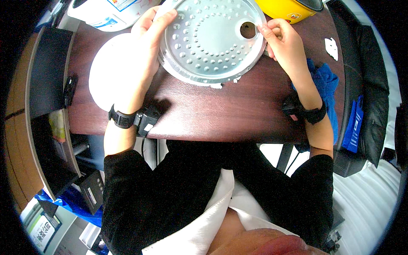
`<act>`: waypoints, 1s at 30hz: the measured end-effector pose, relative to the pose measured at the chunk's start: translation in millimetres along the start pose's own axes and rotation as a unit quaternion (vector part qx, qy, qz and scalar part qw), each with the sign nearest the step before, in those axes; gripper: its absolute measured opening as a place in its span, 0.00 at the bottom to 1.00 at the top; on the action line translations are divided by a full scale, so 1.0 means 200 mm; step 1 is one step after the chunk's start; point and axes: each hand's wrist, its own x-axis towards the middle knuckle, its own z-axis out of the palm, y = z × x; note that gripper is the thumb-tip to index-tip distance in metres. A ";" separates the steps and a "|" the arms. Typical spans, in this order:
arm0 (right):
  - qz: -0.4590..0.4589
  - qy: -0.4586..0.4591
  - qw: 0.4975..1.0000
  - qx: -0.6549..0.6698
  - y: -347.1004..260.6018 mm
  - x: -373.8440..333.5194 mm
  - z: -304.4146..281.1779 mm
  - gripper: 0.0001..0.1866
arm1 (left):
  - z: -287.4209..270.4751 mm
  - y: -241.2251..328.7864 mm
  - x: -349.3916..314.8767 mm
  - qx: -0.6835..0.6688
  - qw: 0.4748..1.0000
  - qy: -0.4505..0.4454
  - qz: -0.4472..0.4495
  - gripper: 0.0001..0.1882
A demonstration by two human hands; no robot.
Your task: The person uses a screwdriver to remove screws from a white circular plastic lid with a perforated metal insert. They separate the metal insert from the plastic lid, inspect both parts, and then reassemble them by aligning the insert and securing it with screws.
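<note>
My left hand (146,46) has its thumb over the left edge of a round silver metal lid (214,36), with the fingers behind it. Rings of raised dimples cover the lid, and a round hole sits near its right side. At that side my right hand (284,44) pinches the rim between thumb and bent fingers. The lid is held up over the table's far part. Small white bits show along its lower rim. Beside my left forearm lies a white round thing (106,72), too bright to make out further.
A white container (114,15) and a yellow pot-like container (289,9) stand at the back of the brown table (212,114). Crumpled white paper (331,49) lies at the right, and a blue cloth (325,83) by my right forearm. Open shelving (49,85) flanks the left side.
</note>
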 end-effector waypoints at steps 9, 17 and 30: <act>0.063 -0.107 0.991 0.051 -0.05 0.02 -0.10 0.15 | 0.02 0.07 -0.03 0.012 1.000 0.002 0.021 0.16; -0.022 -0.014 0.997 -0.069 -0.04 0.01 -0.03 0.16 | 0.03 0.14 -0.06 0.113 0.992 -0.016 0.049 0.17; -0.150 0.054 0.977 -0.143 -0.25 -0.05 -0.16 0.13 | 0.06 0.23 -0.15 0.137 0.989 -0.030 0.049 0.15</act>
